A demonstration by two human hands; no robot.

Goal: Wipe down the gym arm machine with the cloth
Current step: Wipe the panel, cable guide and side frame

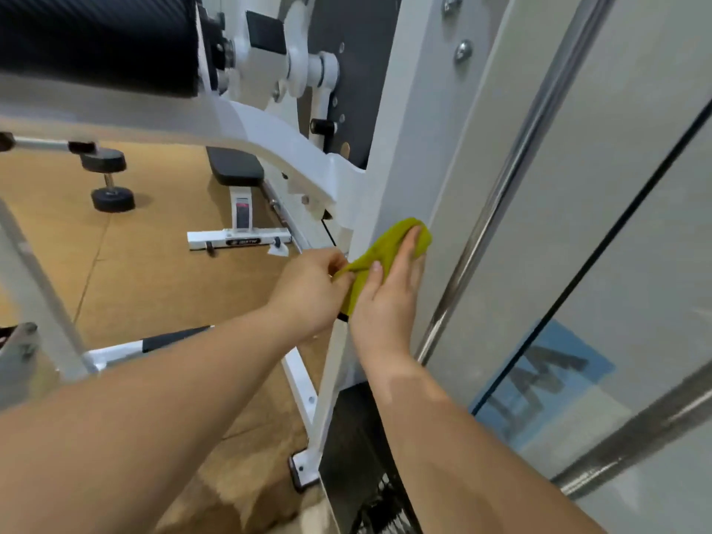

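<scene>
Your right hand [385, 302] lies flat, fingers straight, pressing the green cloth [389, 248] against the white upright of the arm machine [400, 148]. Your left hand [308, 291] pinches the cloth's trailing end, its curled fingertips partly hidden behind the fold. Your right palm covers the cloth's lower part. The black pad [96, 40] is cut off at the top-left corner.

A gym: a white weight machine [293, 148] with a black padded roller [96, 40], a dumbbell [109, 183] on the tan rubber floor [154, 287], and a padded bench [237, 167] behind.
</scene>
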